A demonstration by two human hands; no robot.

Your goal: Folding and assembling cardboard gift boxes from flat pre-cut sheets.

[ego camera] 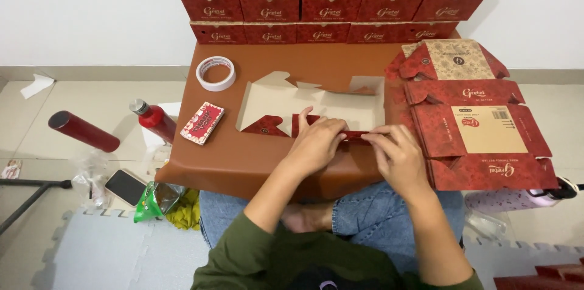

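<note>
Left hand (316, 142) and right hand (396, 155), fingers pinched on a flat box blank's (316, 104) near flap, press it down to crease it

Under your hands, the half-folded carton (316, 107) at frame centre is matt cardboard, raw tan inside and printed red outside, and it lies on a smooth brown leather-like table cover (243, 156). The flat box blanks (480, 125) to the right share that matt printed board. At left, the tape roll (216, 73) looks papery white, the red bottle (155, 119) glossy.
</note>
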